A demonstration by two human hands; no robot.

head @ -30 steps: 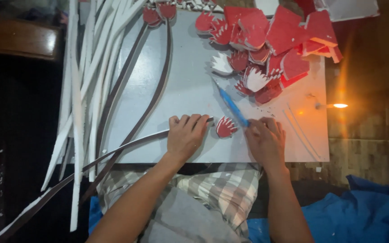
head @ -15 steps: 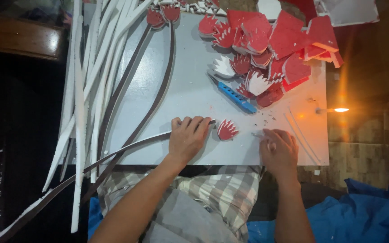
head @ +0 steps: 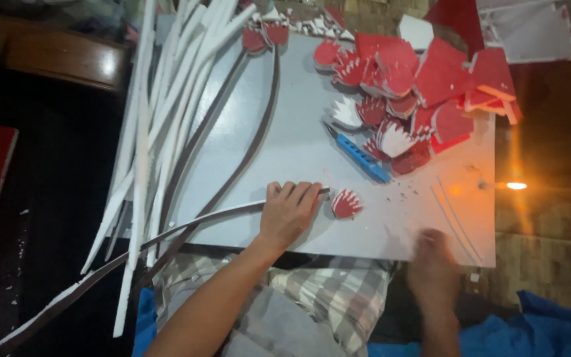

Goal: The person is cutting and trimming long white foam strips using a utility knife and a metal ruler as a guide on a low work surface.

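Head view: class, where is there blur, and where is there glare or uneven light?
Head view: the right hand is motion-blurred, the left hand sharp; an orange light flares at the board's right edge and tints it; the surroundings are dark.
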